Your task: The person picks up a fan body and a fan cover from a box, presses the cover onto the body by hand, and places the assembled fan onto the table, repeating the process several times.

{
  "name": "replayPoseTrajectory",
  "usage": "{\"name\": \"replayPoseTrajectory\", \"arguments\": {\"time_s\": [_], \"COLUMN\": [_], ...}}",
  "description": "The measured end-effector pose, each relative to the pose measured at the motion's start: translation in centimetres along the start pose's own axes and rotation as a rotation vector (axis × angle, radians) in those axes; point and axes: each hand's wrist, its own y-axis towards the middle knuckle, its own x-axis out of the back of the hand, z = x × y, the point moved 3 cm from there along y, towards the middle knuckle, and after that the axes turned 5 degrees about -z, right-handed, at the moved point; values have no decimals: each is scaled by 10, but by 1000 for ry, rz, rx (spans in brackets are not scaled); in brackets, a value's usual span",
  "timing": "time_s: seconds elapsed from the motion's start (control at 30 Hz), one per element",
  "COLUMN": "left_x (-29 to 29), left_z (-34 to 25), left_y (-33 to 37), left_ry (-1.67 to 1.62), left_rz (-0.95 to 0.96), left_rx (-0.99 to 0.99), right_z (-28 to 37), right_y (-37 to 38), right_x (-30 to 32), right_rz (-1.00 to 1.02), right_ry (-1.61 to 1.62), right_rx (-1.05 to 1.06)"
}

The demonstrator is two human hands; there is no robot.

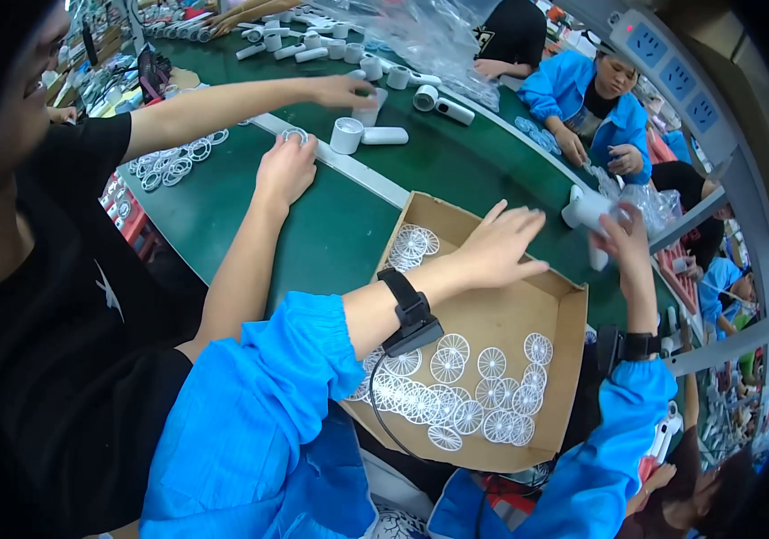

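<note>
My left hand point(503, 244), fingers spread and holding nothing, hovers over a shallow cardboard box point(528, 310). Inside the box lie many round white spoked grilles point(420, 395), mostly along its near side, with a few at the far left corner point(413, 242). To the right of the box, my right hand point(623, 235) grips a white hair dryer housing point(593, 211) by its round barrel; motion blurs both slightly. The housing is just above the green work surface, its handle pointing toward me. Both my wrists wear black straps.
At left, a co-worker in black rests one hand on a white ring point(295, 136) and reaches toward white housings point(346, 136) with the other. A metal rail point(349, 166) crosses the green table point(250, 216). Across it sits a person in blue point(573, 90). A socket strip point(672, 72) hangs upper right.
</note>
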Motion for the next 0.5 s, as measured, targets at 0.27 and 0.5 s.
{"name": "replayPoseTrajectory", "arguments": {"time_s": [0.27,0.5], "left_x": [31,43], "left_z": [47,17], "left_y": [12,18], "left_ry": [-767,-987], "left_rz": [40,-40], "left_rx": [846,947], "right_z": [41,-39], "right_y": [-126,-164], "right_x": [-102,-155], "right_rz": [920,1032], "right_ry": [-679,-519], "right_rx": [453,655]}}
